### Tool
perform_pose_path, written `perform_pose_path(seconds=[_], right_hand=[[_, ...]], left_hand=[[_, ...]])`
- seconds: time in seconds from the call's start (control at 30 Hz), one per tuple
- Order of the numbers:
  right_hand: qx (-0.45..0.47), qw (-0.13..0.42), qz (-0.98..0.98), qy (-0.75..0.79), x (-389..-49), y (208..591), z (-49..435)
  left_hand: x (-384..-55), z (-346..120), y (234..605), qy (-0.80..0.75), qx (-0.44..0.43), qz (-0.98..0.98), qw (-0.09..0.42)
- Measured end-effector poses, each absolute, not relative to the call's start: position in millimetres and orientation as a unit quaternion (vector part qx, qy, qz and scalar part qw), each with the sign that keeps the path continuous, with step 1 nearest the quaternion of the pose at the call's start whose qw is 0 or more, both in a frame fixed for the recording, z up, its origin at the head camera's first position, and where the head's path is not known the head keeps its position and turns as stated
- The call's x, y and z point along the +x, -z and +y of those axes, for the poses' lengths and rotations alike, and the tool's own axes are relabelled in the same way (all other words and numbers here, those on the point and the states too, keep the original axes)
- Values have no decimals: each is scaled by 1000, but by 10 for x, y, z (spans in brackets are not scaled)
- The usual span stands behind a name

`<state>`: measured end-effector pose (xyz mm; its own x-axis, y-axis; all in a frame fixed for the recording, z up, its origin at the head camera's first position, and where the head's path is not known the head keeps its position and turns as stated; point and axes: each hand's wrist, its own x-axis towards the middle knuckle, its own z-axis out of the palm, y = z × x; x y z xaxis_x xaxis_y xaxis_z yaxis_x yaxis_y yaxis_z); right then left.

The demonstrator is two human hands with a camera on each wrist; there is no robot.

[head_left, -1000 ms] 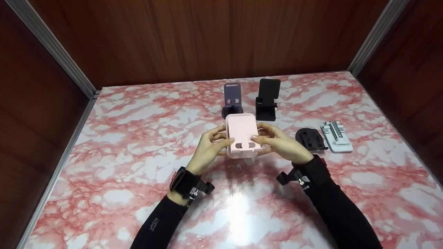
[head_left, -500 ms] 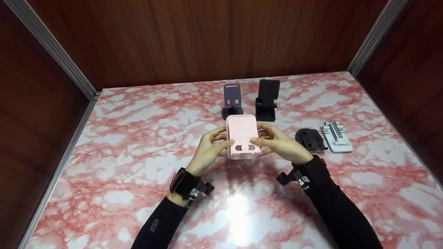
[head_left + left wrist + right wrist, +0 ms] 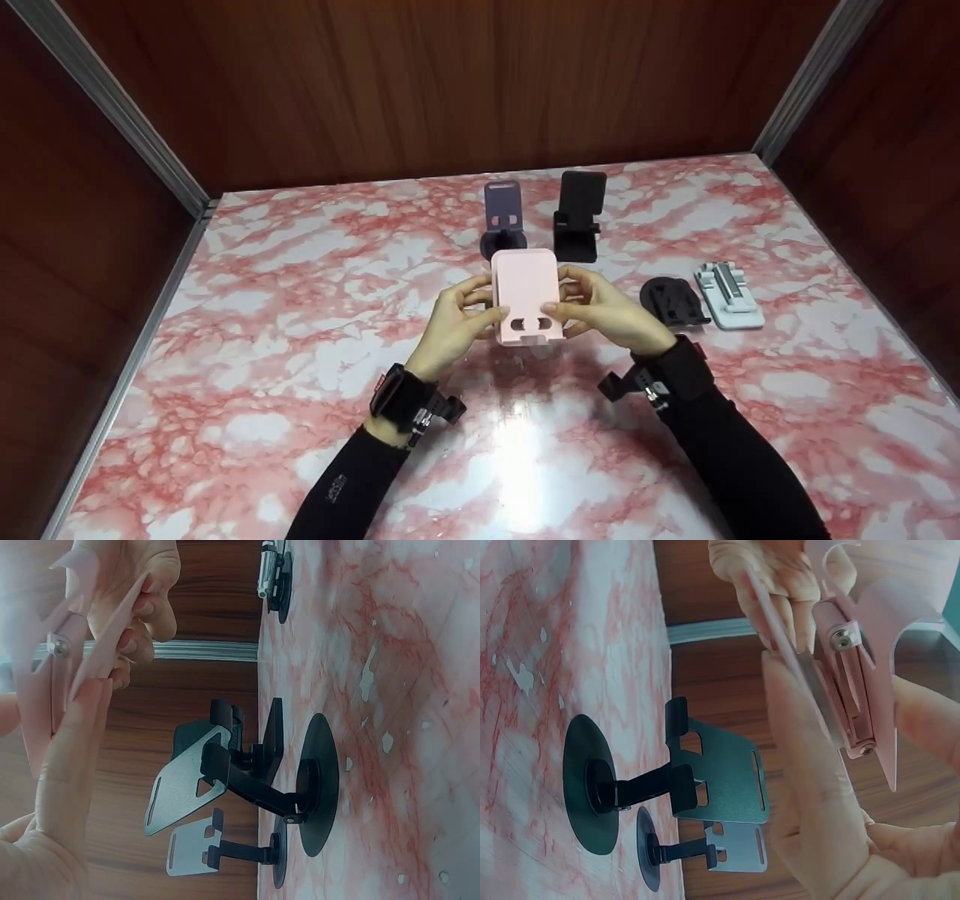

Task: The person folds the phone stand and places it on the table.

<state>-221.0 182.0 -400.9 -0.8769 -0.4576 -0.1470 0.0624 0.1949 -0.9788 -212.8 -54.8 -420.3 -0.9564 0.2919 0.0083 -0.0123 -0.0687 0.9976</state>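
Note:
In the head view, a pink phone stand (image 3: 527,289), its two cut-outs low on the plate, is held up off the table between both hands. The left hand (image 3: 457,319) grips its left edge, thumb on the front and fingers behind. My right hand (image 3: 607,307) pinches the right edge in the same way. Both wrist views show two plates spread at an angle, joined by a screwed hinge (image 3: 851,682). A purple phone stand (image 3: 503,210) stands just beyond. Nearer in the wrist views is a dark round-based phone stand (image 3: 319,784); the pink one seems to hide it in the head view.
A black phone stand (image 3: 579,214) stands unfolded at the back. To the right lie a folded black phone stand (image 3: 673,301) and a folded white phone stand (image 3: 729,296). Brown wood-grain panels (image 3: 480,82) enclose the marbled table (image 3: 247,427) at the back and sides.
The pink stand's front plate has shifted slightly down and now covers more of the plate behind it. Both hands keep their hold and barely move. The other stands stay put.

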Motion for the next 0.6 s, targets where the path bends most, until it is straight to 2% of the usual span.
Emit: perform_pose_path(seconds=[0.33, 0.6], right_hand=[[-127, 210, 742, 623, -2216, 4007, 1815], [-139, 219, 736, 626, -2216, 4000, 1827]], left_hand=[[-2137, -547, 4213, -724, 95, 676, 100], [-2128, -551, 4207, -730, 119, 664, 108]])
